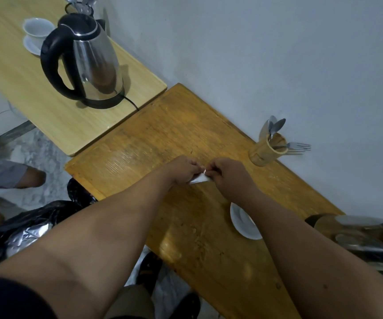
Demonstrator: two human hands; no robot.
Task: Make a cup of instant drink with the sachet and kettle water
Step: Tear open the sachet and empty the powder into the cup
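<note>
Both of my hands pinch a small white sachet above the orange-brown table. My left hand grips its left end and my right hand grips its right end at the top edge; most of the sachet is hidden by fingers. A white cup or saucer sits on the table under my right forearm, partly covered. A steel kettle lies at the right edge, only partly in view. Another steel kettle with a black handle stands on the paler table at the upper left.
A wooden holder with spoons and a fork stands by the wall on the right. A white cup on a saucer and a second cutlery holder sit behind the far kettle. A black bag with foil lies on the floor left, near another person's legs.
</note>
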